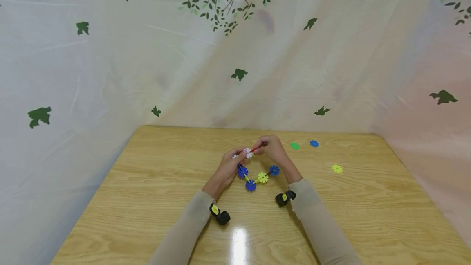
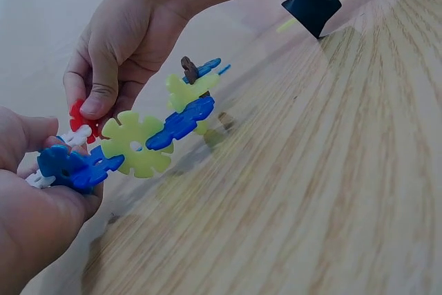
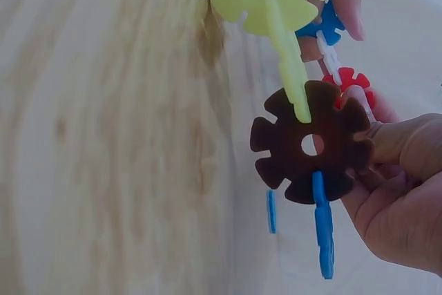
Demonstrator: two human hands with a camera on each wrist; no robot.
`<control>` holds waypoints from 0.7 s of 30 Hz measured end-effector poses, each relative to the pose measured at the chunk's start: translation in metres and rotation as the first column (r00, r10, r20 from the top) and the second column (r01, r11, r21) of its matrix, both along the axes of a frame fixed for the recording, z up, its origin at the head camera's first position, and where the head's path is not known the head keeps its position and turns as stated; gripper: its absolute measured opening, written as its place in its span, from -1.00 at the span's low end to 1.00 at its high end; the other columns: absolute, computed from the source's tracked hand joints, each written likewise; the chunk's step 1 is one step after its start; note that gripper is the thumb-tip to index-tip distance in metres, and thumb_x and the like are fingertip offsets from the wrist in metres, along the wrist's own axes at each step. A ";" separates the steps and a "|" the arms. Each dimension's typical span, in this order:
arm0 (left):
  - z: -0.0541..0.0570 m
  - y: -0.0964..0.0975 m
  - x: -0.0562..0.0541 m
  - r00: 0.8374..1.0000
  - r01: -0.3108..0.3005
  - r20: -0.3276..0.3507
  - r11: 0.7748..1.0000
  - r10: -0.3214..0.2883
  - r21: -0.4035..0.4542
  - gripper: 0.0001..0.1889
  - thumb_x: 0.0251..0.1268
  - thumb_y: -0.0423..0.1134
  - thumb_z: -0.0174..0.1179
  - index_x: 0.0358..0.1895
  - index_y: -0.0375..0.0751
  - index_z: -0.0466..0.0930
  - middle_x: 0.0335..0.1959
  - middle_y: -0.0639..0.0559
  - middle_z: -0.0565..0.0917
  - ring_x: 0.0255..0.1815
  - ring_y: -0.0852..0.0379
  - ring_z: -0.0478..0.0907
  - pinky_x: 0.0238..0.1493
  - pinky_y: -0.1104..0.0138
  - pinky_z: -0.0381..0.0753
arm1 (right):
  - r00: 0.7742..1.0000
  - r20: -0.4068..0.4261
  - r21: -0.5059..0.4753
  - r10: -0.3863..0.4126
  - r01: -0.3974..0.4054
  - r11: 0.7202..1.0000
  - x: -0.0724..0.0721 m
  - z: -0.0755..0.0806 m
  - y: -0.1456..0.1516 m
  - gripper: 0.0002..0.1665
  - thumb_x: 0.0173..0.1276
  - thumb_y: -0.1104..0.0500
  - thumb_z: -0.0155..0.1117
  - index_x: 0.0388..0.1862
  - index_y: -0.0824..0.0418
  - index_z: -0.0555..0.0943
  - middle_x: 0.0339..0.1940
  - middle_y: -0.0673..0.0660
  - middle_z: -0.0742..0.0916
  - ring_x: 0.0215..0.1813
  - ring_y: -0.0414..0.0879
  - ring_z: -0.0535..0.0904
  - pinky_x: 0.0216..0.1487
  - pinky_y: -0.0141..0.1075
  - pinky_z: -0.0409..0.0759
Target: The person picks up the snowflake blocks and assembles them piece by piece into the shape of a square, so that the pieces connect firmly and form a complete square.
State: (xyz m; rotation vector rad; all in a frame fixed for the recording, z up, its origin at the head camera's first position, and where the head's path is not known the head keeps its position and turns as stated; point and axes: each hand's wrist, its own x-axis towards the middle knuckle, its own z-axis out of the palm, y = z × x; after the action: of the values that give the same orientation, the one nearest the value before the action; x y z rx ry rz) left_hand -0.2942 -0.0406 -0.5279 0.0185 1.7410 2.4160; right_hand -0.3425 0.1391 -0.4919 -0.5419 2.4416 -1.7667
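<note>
My left hand (image 1: pixel 228 166) grips one end of a chain of notched plastic flower discs, its thumb over a white disc (image 1: pixel 248 153). A red disc (image 3: pixel 353 76) is pinched between the thumb and finger of my right hand (image 1: pixel 272 149), its edge right at the white disc. From the left hand the chain curves toward me and round to the right. Blue discs (image 1: pixel 251 185), yellow discs (image 1: pixel 263 177) and a brown disc (image 3: pixel 280 143) are slotted crosswise into one another, with a blue disc (image 3: pixel 323 229) at the free end. My left fingers hide part of the white and blue pieces.
Loose on the wooden table (image 1: pixel 154 199), right of my hands, lie a green disc (image 1: pixel 295 146), a blue disc (image 1: pixel 314 144) and a yellow disc (image 1: pixel 337 168). A pale cloth (image 1: pixel 198 93) with leaf prints hangs behind the table's far edge.
</note>
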 end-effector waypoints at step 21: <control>0.004 0.001 0.000 0.999 -0.027 0.038 0.999 0.028 -0.037 -0.64 0.45 -0.37 0.19 0.18 -0.57 0.53 -0.39 0.10 0.64 -0.35 0.25 0.60 -0.27 0.46 0.65 | 0.994 0.054 0.067 0.099 -0.103 0.992 0.001 0.008 0.009 -0.94 0.25 0.48 0.42 -0.30 0.41 0.73 -0.22 0.32 0.78 -0.21 -0.03 0.74 -0.09 -0.19 0.77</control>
State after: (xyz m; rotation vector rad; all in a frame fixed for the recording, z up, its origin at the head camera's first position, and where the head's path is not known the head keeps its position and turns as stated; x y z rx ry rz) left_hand -0.2943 -0.0398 -0.5235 -0.0565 1.7794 2.3868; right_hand -0.3415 0.1477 -0.4838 -0.5958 2.3869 -1.6302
